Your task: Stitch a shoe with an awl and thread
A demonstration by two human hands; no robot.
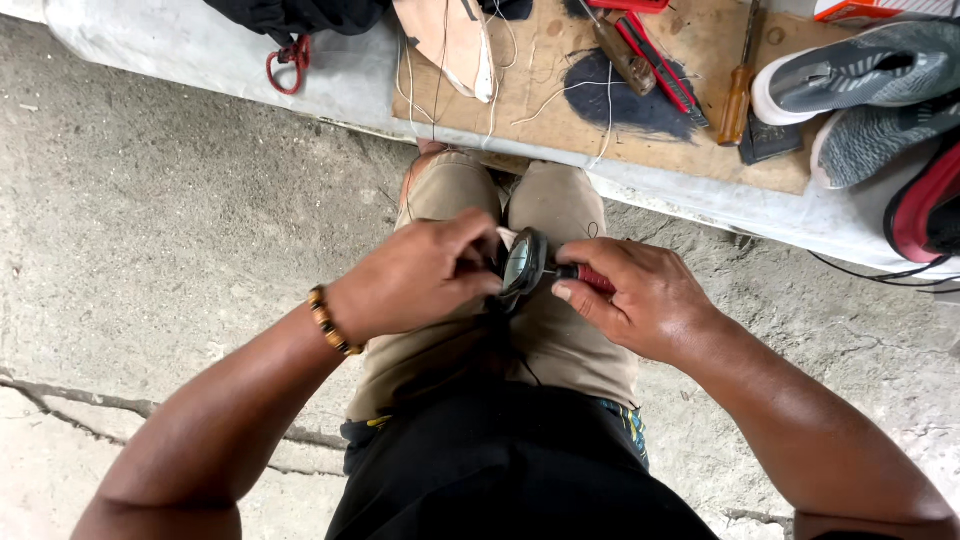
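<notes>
Two hands meet over our lap, above knees in tan trousers (560,210). Our left hand (420,275), a beaded bracelet (330,322) on its wrist, is closed around a small dark shoe part (522,262), gripping it on edge between thumb and fingers so that its pale inner face turns toward the other hand. Our right hand (640,300) is clamped on a red-handled tool (590,277); the handle lies under the thumb and the tip touches the shoe part. We cannot tell the form of the tip, since it is hidden at the contact.

Beyond the knees a brown work board (700,150) rests on a raised pale ledge (200,50). On it lie a red-handled cutter (655,65), an orange-handled screwdriver (738,100), loose white thread (545,95) and a dark stain (625,100). Grey knit sneakers (870,75) sit at the right end, with a red and black shoe (925,205) beside them. Red-handled scissors (287,60) lie at upper left. Cracked concrete floor (150,250) surrounds us.
</notes>
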